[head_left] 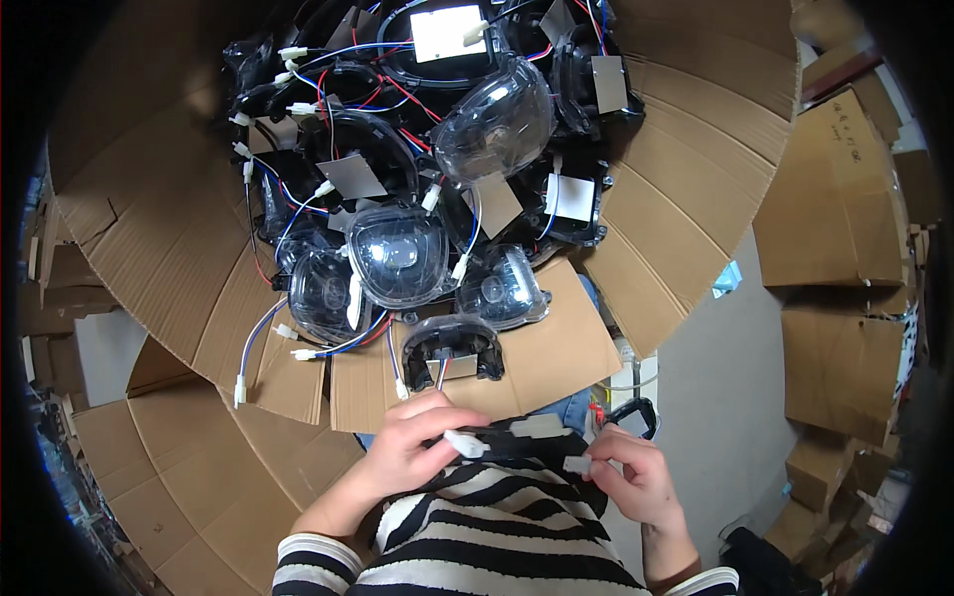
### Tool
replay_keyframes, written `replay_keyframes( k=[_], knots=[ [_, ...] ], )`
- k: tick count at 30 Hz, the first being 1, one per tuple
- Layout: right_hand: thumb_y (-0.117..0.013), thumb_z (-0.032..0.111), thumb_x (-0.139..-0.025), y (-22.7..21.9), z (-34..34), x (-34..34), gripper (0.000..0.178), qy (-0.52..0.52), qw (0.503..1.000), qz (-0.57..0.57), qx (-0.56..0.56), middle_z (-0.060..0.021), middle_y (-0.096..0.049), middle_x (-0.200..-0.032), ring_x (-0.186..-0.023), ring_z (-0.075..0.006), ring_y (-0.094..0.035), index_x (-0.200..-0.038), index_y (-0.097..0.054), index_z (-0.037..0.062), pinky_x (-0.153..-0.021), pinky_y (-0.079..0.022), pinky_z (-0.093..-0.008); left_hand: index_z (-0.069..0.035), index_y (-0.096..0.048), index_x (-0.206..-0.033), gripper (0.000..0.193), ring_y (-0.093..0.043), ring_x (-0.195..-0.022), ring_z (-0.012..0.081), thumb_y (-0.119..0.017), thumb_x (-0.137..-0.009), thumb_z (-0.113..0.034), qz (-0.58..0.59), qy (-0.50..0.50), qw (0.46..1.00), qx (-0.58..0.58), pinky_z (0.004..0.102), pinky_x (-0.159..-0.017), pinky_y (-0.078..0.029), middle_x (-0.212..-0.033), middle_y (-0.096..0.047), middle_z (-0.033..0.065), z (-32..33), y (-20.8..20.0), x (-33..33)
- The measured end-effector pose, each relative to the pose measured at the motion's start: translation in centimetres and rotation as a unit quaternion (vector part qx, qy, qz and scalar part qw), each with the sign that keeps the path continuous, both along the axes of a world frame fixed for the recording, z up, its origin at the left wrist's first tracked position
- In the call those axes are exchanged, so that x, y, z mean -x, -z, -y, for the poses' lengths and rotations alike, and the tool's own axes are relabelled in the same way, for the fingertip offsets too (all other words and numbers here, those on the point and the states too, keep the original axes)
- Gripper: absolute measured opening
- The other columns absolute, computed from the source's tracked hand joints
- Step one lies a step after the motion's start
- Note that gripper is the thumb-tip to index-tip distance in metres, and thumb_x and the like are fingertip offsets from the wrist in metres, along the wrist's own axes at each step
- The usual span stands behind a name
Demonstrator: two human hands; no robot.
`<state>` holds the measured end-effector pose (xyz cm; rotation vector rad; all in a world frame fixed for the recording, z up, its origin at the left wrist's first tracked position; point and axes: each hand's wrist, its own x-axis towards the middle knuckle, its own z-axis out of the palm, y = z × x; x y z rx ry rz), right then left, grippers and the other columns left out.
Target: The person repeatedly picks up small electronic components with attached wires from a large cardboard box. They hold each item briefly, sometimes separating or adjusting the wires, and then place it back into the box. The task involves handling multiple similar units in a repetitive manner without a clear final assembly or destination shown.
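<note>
Connector: white plug (465, 443) pinched in left hand (412, 447) fingers, close to the striped torso.
Right hand (636, 475): closed on second white plug (577, 464), apart from left.
Beyond hands: headlamp housing (452, 348) on cardboard flap (556, 348); wired headlamp pile (417, 169) further off.

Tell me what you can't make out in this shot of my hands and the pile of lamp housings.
Head view only:
- Left hand: its fingers cover the dark part it grips; only a white connector shows.
- Right hand: the small white piece it pinches is too small to identify.
- Lamp housings: lower ones buried under others and wires.
- Cardboard boxes: bent and darkened by the rim.
</note>
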<state>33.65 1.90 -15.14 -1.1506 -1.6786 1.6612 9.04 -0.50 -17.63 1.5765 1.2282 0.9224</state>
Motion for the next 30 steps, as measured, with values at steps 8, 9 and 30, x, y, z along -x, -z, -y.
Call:
replay_keyframes(
  k=[8, 9, 30],
  knots=[
    [-0.054, -0.007, -0.065, -1.4, -0.3, 0.6, 0.008, -0.048, 0.997, -0.059, -0.015, -0.0088, -0.052, -0.064, -0.056, -0.0205, -0.047, -0.072, -0.054, -0.0041, -0.052, -0.038, -0.0284, -0.002, -0.056, -0.101, 0.030, -0.059, -0.067, 0.0208, -0.051, -0.071, -0.001, 0.073, 0.047, 0.984, 0.158, 0.0260, -0.061, -0.046, -0.087, -0.061, 0.0111, 1.1, -1.2, 0.4],
    [-0.054, -0.007, -0.065, -1.5, -0.4, 0.7, 0.008, -0.054, 0.997, -0.059, -0.015, -0.0088, -0.052, -0.064, -0.056, -0.0204, -0.047, -0.072, -0.054, -0.0040, -0.051, -0.038, -0.0284, -0.002, -0.056, -0.100, 0.029, -0.059, -0.066, 0.0212, -0.051, -0.071, -0.001, 0.072, 0.049, 0.984, 0.157, 0.0261, -0.061, -0.046, -0.087, -0.061, 0.0110, 1.3, -1.3, 0.5],
    [-0.059, -0.003, -0.061, -2.6, -0.4, 1.7, 0.010, -0.117, 0.987, 0.035, -0.101, -0.0052, -0.050, -0.058, -0.051, -0.0196, -0.044, -0.069, -0.055, 0.0023, -0.045, -0.035, -0.0278, -0.004, -0.058, -0.088, 0.020, -0.045, -0.053, 0.0208, -0.052, -0.069, -0.006, 0.014, 0.168, 0.985, 0.036, 0.0302, -0.050, -0.035, -0.059, -0.048, 0.0053, 2.0, -0.8, 2.3]
  ],
)
